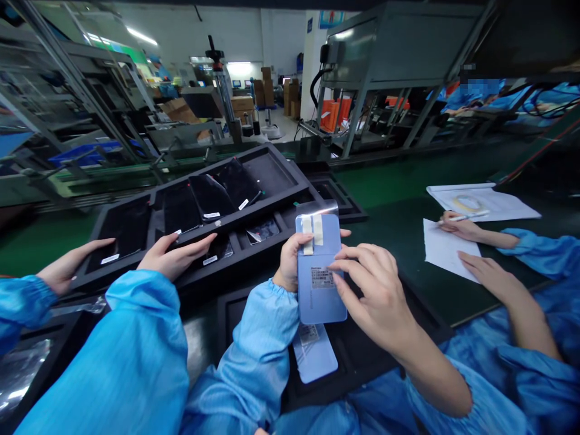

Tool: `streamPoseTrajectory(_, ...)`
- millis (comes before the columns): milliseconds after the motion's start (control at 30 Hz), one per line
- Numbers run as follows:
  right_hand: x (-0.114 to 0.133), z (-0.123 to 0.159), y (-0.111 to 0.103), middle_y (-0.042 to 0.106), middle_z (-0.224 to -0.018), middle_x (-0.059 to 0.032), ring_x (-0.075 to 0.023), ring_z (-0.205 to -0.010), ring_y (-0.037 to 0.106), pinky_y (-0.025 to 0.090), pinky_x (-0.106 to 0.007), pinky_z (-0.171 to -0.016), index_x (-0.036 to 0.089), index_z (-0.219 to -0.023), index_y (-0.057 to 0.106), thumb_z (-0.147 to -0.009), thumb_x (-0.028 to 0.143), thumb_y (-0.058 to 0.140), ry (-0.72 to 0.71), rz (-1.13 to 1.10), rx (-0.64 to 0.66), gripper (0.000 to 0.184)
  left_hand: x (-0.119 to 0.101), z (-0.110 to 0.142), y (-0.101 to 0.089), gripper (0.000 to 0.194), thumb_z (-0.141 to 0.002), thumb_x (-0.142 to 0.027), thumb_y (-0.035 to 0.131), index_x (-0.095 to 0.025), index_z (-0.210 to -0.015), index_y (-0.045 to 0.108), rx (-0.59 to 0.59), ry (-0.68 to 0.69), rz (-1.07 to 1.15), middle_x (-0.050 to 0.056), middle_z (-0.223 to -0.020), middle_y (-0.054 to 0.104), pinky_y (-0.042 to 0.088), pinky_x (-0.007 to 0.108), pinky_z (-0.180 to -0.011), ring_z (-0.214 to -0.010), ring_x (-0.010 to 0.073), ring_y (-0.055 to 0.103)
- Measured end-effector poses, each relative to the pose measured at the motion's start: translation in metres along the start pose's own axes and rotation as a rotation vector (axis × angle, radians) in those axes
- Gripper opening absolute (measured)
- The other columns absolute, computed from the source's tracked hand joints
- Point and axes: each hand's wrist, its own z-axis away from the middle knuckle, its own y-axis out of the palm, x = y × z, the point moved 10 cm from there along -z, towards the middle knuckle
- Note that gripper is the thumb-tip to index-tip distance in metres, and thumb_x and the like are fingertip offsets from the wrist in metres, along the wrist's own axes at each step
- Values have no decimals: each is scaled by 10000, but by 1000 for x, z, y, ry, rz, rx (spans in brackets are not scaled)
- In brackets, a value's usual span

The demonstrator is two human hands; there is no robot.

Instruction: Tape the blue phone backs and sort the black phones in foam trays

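My left hand is closed around a light blue phone, back upward, with its thumb on the near side and fingertips behind the far edge. Two pale tape strips cross the upper part, and clear film sticks out beyond the top. A printed label sits mid-back. My right hand touches the phone beside this label with index finger and thumb, their tips slightly apart. Below lies a second light blue phone, partly covered by the first, in a black tray.
At left, a co-worker's hands grip a black tray of dark phones, stacked over another tray. A person's hand at right writes on white paper. A metal machine frame stands behind the green bench.
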Motion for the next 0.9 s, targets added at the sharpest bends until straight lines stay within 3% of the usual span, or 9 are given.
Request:
streamPoseTrajectory(267, 2, -7, -4, 591, -927, -22, -204, -948, 522, 376, -383, -848, 167, -891, 505, -840, 42, 466, -19, -136, 39, 141, -3, 0, -1, 457, -815, -316, 369, -84, -1086, 655, -32, 39, -29, 130, -1030, 650, 444, 407, -891, -946, 318, 595)
streamPoseTrajectory(433, 5, -10, -7, 555, -905, -51, -179, -894, 538, 427, -328, -799, 159, -877, 467, -819, 3, 402, -23, -247, 44, 179, 3, 0, -3, 518, -790, -359, 396, -28, -1109, 635, -56, -22, -18, 161, -904, 656, 465, 378, -843, -889, 320, 604)
streamPoseTrajectory(567, 3, -10, -9, 560, -912, -53, -185, -916, 540, 430, -323, -791, 163, -858, 465, -801, -2, 381, -14, -246, 44, 194, 6, -3, 0, 538, -778, -379, 388, -35, -1124, 617, 11, -33, 36, 163, -905, 651, 485, 372, -758, -804, 289, 606)
streamPoseTrajectory(667, 3, -9, -6, 570, -904, -45, -180, -890, 541, 410, -330, -795, 161, -842, 459, -795, -5, 384, -21, -221, 69, 188, 8, -4, 0, 531, -788, -374, 382, -29, -1121, 612, 44, -28, 63, 169, -919, 649, 484, 377, -772, -804, 276, 609)
streamPoseTrajectory(900, 6, -10, 1, 588, -894, -30, -180, -866, 527, 358, -344, -801, 156, -810, 453, -782, 3, 400, -23, -176, 116, 163, 6, -1, -1, 473, -813, -346, 368, -65, -1072, 646, -23, -17, -6, 141, -907, 654, 433, 427, -892, -898, 309, 594)
